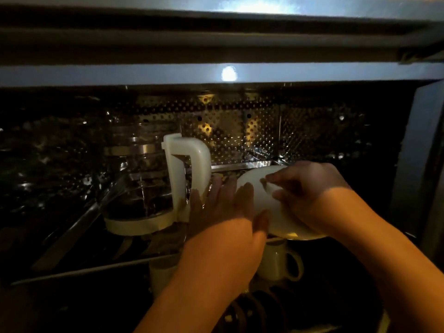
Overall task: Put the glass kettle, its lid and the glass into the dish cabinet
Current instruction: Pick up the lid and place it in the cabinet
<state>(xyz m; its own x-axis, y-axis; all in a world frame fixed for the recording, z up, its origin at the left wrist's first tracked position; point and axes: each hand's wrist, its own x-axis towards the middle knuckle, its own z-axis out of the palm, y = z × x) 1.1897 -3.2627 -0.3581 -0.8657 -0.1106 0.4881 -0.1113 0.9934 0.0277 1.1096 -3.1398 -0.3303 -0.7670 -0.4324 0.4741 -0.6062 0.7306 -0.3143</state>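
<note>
The glass kettle [144,183], with a white handle and white base ring, stands upright on the left of the upper rack inside the dark dish cabinet. Just to its right, the round white lid [252,186] is tilted above the rack. My right hand [310,193] grips the lid from the right, fingers curled over its top. My left hand [221,212] lies with straight fingers against the lid's left edge, close beside the kettle handle [192,159]. I cannot make out the glass in the dark.
A perforated metal wall [240,131] closes the back of the cabinet. The rack's front rail [72,270] runs along the lower left. A white mug [278,258] stands on the level below, under the lid. The cabinet's side wall [418,152] is at the right.
</note>
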